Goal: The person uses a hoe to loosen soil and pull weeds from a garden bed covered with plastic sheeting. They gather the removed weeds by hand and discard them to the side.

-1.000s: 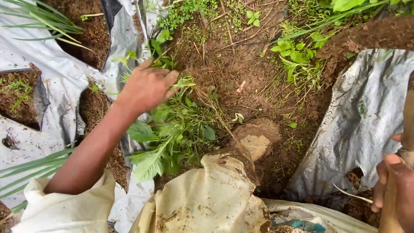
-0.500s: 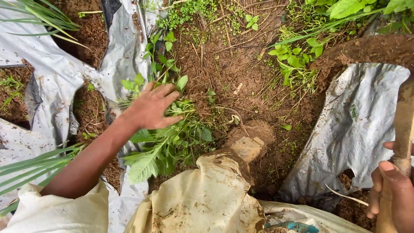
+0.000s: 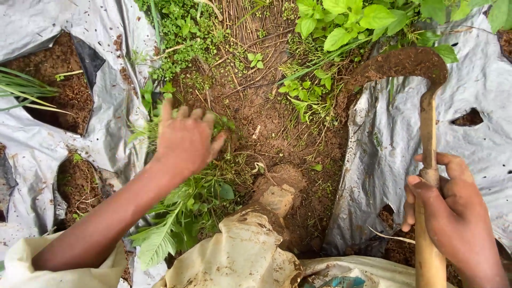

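Left hand (image 3: 184, 140) is spread flat, fingers splayed and open, palm down over a clump of weeds (image 3: 197, 200) at the edge of the plastic sheet (image 3: 112, 106); whether the palm actually presses the leaves or hovers just above them is hard to tell, since the hand itself covers that spot. Right hand (image 3: 453, 210) is wrapped tight round the wooden handle of a hoe (image 3: 426, 133), fingers curled fully about it, low on the right; the bottom of the handle runs out of the picture. Up top, the hoe's curved blade is caked in brown dirt, so its metal barely shows, and it rests at the border between bare soil (image 3: 272, 122) and a second grey sheet (image 3: 480, 149) on the right. The weeds look fresh and green, a mix of thin grassy strands and broad toothed leaves, lying between the left forearm and a mud-smeared boot (image 3: 277, 194). That boot's toe peeks out from a soiled cream trouser leg (image 3: 240, 256), which hides the rest of it. The sheet on the left has holes cut in it showing dark earth, and one hole holds thin green blades cut off by the frame edge. More leafy plants (image 3: 346, 21) crowd the top.
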